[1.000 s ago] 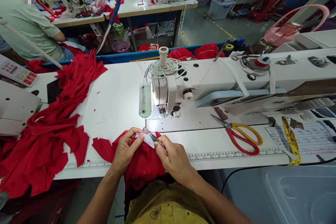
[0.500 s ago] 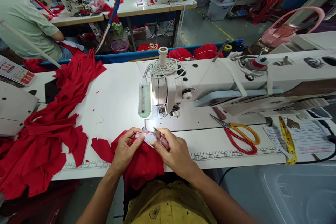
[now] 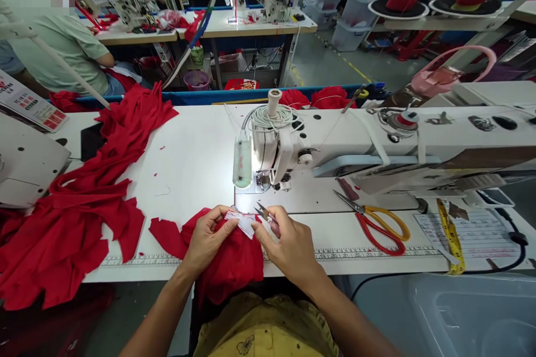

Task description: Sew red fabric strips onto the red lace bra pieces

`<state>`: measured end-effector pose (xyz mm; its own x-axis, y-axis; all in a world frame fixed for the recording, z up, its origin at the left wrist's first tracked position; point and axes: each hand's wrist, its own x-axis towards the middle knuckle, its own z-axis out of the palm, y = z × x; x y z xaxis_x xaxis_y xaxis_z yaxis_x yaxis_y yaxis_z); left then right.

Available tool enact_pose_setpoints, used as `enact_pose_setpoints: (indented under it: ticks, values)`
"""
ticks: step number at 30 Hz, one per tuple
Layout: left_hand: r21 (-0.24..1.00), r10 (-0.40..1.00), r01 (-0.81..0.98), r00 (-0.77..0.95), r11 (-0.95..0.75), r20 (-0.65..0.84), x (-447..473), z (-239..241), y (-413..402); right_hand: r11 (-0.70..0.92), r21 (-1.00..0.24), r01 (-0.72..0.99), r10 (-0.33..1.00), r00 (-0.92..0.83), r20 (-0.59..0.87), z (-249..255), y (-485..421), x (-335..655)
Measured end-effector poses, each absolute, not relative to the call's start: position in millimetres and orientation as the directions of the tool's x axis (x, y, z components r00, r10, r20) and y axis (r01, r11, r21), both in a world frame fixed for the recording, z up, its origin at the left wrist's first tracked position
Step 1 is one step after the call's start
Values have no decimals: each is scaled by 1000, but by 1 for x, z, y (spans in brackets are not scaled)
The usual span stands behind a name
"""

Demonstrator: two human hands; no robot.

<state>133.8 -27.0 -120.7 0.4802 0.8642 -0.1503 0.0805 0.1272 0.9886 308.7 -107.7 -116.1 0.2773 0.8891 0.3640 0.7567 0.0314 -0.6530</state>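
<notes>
My left hand point(image 3: 210, 239) pinches the edge of a red fabric piece point(image 3: 238, 259) together with a small white marked piece point(image 3: 246, 225) lying on it. The red cloth hangs over the table's front edge towards my lap. In my right hand point(image 3: 291, 242) is a pair of thread snips point(image 3: 268, 217), blades pointing up and left, a little apart. The right fingertips are close to the white piece's right side; whether they touch it I cannot tell. Just behind both hands stands the sewing machine's needle area point(image 3: 263, 179).
A heap of red fabric strips point(image 3: 100, 178) covers the table's left side. Scissors with red and yellow handles point(image 3: 377, 226) lie at right, near a yellow measuring tape point(image 3: 450, 240) and a written sheet point(image 3: 486, 234). A person in a light green shirt point(image 3: 62, 44) sits at the back left.
The snips have drawn slightly away from the white piece, and their blades now show clearly. More of the white piece is visible. The whole view has shifted a little.
</notes>
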Motion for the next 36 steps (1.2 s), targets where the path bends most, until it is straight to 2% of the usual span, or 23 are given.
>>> enact_pose_setpoints:
  ticks: [4, 7, 9, 11, 14, 16, 18, 20, 23, 26, 28, 29, 32, 34, 36]
  values:
    - [992, 856, 61, 502, 108, -124, 135, -120, -27, 130, -677, 724, 896, 207, 393, -112, -106, 301]
    - [995, 861, 68, 500, 71, -95, 136, -119, -26, 192, -606, 772, 870, 151, 469, -119, -100, 300]
    - [995, 865, 82, 492, 61, -94, 136, -119, -27, 169, -546, 820, 839, 171, 516, -125, -98, 303]
    - [993, 867, 100, 486, 69, -109, 136, -119, -27, 79, -553, 829, 806, 274, 525, -129, -98, 308]
    - [992, 863, 111, 493, 66, -112, 136, -120, -27, -11, -688, 726, 850, 369, 376, -125, -100, 314]
    - [992, 857, 114, 505, 53, -104, 136, -121, -26, -10, -767, 642, 918, 309, 247, -119, -101, 315]
    - [992, 849, 119, 519, 48, -104, 138, -120, -25, -13, -790, 613, 955, 242, 172, -113, -99, 313]
    - [991, 842, 125, 529, 44, -104, 140, -119, -25, -21, -763, 646, 963, 217, 157, -111, -96, 310]
    - [989, 844, 146, 528, 17, -92, 141, -117, -25, 3, -665, 746, 953, 198, 227, -117, -92, 308]
    - [983, 855, 184, 511, -7, -90, 142, -115, -26, -74, -595, 800, 884, 329, 333, -124, -93, 312]
    - [982, 848, 189, 521, 0, -101, 142, -113, -25, -104, -663, 741, 863, 399, 310, -123, -95, 317]
    - [983, 838, 185, 535, 5, -105, 143, -112, -25, -87, -715, 694, 889, 377, 258, -121, -97, 320]
    - [984, 808, 177, 581, -4, -101, 146, -106, -22, -24, -826, 563, 985, 155, 76, -113, -97, 326]
    - [984, 783, 178, 611, 6, -115, 149, -101, -20, -18, -841, 541, 996, 87, 35, -110, -95, 329]
    - [984, 766, 171, 626, 48, -147, 152, -96, -18, -15, -810, 586, 991, 117, 66, -110, -91, 330]
